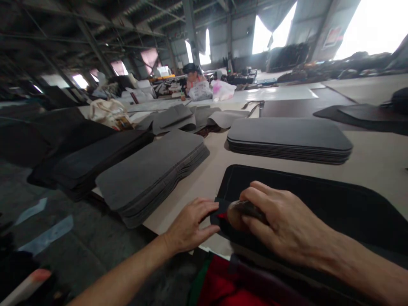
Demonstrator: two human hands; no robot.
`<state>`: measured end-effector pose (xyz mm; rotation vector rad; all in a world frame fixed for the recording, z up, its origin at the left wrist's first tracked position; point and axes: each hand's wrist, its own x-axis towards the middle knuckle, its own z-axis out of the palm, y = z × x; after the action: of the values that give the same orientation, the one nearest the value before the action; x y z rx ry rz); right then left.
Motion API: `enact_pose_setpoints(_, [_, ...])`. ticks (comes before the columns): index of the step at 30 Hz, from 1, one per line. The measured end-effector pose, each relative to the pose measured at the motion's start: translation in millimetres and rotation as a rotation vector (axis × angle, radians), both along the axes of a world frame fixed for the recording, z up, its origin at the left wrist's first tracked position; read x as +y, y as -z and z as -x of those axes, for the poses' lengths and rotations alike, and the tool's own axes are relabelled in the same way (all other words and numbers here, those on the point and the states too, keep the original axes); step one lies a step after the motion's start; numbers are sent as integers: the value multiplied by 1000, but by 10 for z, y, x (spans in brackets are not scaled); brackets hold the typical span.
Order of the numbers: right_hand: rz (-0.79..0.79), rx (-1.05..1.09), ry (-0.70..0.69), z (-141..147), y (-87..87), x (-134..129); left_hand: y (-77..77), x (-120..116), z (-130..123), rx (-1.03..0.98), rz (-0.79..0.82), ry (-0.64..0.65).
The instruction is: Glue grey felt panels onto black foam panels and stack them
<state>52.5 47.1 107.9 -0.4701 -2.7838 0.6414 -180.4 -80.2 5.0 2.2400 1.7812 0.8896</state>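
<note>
Black, flat, round-cornered panel (321, 199): lower right of frame, long axis left to right. Right hand (283, 216), nearer its middle, grips a rounded brown tool (235, 214); left hand (188, 225), thumb and fingers parted, is beside its left end.

Plastic bags (223, 90), bright windows (376, 26)

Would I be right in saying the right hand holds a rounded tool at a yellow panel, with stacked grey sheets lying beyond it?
Not quite: in the head view the panel is black, not yellow. The right hand does hold a rounded tool, and stacked grey sheets lie beyond.
</note>
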Motion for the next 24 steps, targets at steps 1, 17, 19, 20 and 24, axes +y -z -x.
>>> enact_pose_setpoints(1, [-2, -9, 4, 9, -7, 4, -5, 2, -3, -7, 4, 1])
enact_pose_setpoints(17, [-59, -84, 17, 97, -191, 40, -38, -1, -15, -14, 24, -11])
enact_pose_setpoints(19, [-72, -99, 32, 77, -220, 48, -37, 1, -18, -16, 15, -7])
enact_pose_setpoints(20, [-75, -108, 42, 70, -234, 49, -36, 1, -19, -16, 15, -6])
enact_pose_setpoints(24, [-70, -121, 55, 70, -264, 36, -33, -2, -25, -5, 26, -5])
